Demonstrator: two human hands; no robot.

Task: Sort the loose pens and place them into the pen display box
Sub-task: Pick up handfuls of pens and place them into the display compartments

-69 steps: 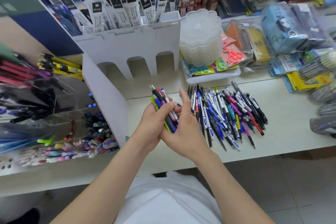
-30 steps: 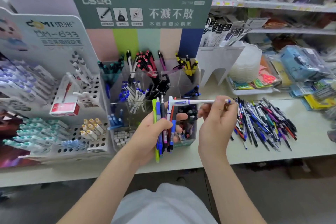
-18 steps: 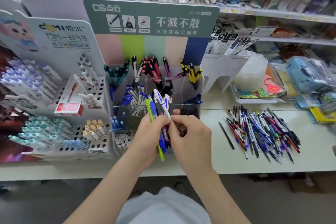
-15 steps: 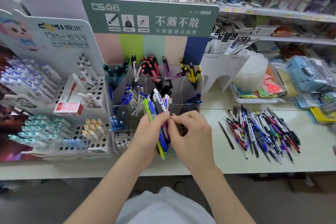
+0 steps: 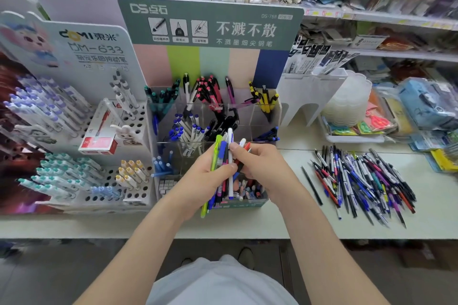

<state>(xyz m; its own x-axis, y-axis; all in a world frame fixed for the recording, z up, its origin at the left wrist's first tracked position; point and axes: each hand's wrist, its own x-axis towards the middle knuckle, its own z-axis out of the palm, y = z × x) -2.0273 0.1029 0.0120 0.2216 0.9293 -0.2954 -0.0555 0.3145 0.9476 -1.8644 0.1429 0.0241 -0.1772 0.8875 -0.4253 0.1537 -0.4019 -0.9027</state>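
The left hand (image 5: 202,182) grips a bunch (image 5: 224,156) of pens; the right hand (image 5: 264,168) pinches pens in it. A pile (image 5: 359,181) lies at the box's (image 5: 243,202) three o'clock.

counter gap (image 5: 300,160) between display box (image 5: 210,57), pens (image 5: 359,181)

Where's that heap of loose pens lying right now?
In the head view, the heap of loose pens lies on the pale counter at the right, just right of the person's right hand and the pen display box.
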